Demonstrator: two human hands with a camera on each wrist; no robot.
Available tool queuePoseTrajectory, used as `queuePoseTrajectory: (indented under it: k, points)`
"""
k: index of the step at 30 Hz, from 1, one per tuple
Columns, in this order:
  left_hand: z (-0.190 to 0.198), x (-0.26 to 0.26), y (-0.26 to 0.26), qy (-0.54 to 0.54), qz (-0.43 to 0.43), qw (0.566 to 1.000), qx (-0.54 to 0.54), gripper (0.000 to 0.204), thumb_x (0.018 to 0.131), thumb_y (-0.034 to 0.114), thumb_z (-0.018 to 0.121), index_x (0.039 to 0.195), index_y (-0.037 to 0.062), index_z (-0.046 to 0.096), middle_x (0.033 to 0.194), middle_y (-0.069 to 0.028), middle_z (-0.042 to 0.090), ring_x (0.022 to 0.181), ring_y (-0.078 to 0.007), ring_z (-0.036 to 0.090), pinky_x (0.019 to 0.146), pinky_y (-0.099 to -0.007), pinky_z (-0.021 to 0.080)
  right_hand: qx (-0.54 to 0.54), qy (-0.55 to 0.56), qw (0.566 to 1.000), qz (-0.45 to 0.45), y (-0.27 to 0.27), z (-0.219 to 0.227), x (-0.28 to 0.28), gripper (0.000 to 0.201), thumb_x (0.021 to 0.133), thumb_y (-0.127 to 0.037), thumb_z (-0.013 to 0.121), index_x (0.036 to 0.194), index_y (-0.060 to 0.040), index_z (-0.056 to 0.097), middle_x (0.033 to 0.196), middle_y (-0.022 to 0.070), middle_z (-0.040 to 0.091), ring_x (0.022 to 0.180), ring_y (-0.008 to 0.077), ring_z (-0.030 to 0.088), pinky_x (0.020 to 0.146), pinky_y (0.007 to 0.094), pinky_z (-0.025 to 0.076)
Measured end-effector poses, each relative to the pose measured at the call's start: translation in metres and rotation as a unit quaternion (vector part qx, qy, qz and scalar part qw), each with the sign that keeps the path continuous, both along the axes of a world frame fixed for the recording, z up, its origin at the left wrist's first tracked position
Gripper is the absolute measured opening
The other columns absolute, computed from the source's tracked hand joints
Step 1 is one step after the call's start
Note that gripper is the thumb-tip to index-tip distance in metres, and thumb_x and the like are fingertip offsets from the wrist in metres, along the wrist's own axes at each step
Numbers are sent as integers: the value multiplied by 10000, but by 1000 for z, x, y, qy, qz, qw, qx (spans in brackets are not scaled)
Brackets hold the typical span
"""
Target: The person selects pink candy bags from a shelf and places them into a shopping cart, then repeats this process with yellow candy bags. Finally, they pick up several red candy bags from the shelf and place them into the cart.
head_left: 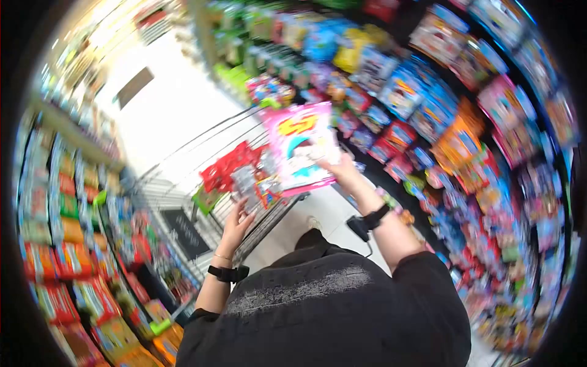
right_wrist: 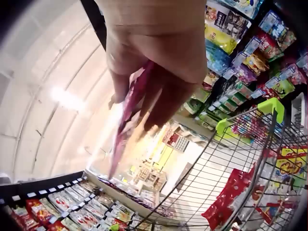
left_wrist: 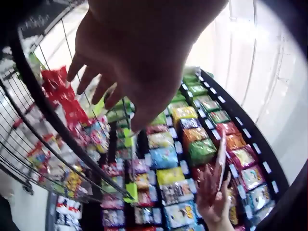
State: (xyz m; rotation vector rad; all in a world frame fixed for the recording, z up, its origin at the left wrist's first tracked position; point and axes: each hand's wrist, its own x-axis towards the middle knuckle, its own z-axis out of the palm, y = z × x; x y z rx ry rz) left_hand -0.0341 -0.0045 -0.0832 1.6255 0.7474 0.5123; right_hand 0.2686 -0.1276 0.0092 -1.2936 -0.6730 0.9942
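I judge the loading partly done: my right hand grips the pink packet at twelve o'clock over the cart holding red bags, while my left hand hangs released.

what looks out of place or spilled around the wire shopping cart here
Nothing stands out. The right hand holds a flat pink snack packet upright over the wire shopping cart, and the left hand reaches toward the red and mixed packets piled loosely inside. The shelf packets sit in rows; the view is too blurred to judge damage.
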Motion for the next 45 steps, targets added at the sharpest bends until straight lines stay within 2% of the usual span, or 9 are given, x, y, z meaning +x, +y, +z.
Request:
queuePoseTrajectory:
  k: [1, 3, 5, 11, 16, 20, 25, 30, 45]
  points:
    - [10, 29, 2, -118, -34, 987, -107, 384, 856, 130, 536, 1214, 12, 467, 1255, -156, 460, 1195, -287, 408, 986, -345, 337, -31, -20, 999, -1, -7, -4, -4, 443, 732, -143, 712, 1115, 9, 548, 1026, 75, 618, 909, 132, 583, 837, 282, 459]
    - [25, 70, 17, -97, -184, 963, 170, 376, 881, 129, 497, 1238, 20, 451, 1313, -141, 399, 1196, -254, 409, 996, -353, 332, -16, -119, 993, -11, -20, -32, -9, 458, 724, -155, 727, 1121, -10, 552, 1044, 72, 618, 959, 160, 579, 837, 315, 471]
    - [33, 122, 9, -181, -79, 962, -186, 291, 869, 74, 510, 1157, 34, 500, 1118, -68, 554, 1107, -189, 482, 931, -364, 405, 65, -122, 990, -32, -36, -45, -23, 490, 711, -181, 749, 1132, -26, 552, 1041, 64, 617, 973, 126, 552, 864, 309, 448]
    - [89, 195, -81, -145, -138, 974, -105, 402, 736, -14, 667, 1108, -29, 517, 1004, -64, 603, 848, -131, 593, 755, -272, 481, -120, -96, 986, -67, -141, 13, -10, 396, 688, -211, 768, 982, -9, 595, 787, 53, 638, 659, 90, 583, 586, 241, 472]
    - [110, 261, -163, -149, -291, 944, -32, 293, 734, 31, 686, 1006, -28, 594, 945, -58, 633, 827, -112, 590, 742, -257, 472, 67, -158, 941, -291, -212, -26, 46, 346, 704, -305, 752, 863, -21, 633, 681, 32, 611, 525, 87, 572, 430, 224, 437]
    - [113, 326, -227, -159, -352, 921, -52, 312, 749, 60, 682, 1032, -25, 585, 937, -62, 637, 810, -105, 591, 723, -248, 473, -23, -46, 944, -326, -291, 39, 78, 288, 733, -277, 729, 830, -22, 636, 686, 23, 617, 509, 76, 562, 400, 210, 427]
    - [117, 406, -289, -201, -392, 896, -57, 278, 795, 89, 651, 1040, -23, 581, 860, -24, 627, 718, -69, 554, 653, -215, 451, 65, -87, 926, -360, -365, 34, 153, 209, 732, -211, 733, 723, -19, 648, 616, 4, 606, 525, 62, 548, 468, 216, 426]
    - [146, 475, -327, -216, -350, 911, 9, 166, 854, 116, 592, 938, -22, 634, 788, 22, 613, 694, -19, 486, 610, -192, 413, 32, -91, 926, -366, -406, 71, 208, 237, 771, -96, 676, 971, 20, 622, 912, 57, 650, 777, 94, 604, 688, 231, 480]
    - [287, 645, -293, -377, -326, 863, 78, 161, 875, 131, 562, 957, -2, 602, 744, 46, 556, 651, -3, 441, 570, -159, 354, 187, -238, 887, -349, -359, 194, 369, 281, 801, -165, 660, 1008, 22, 623, 940, 82, 655, 825, 107, 604, 732, 253, 473]
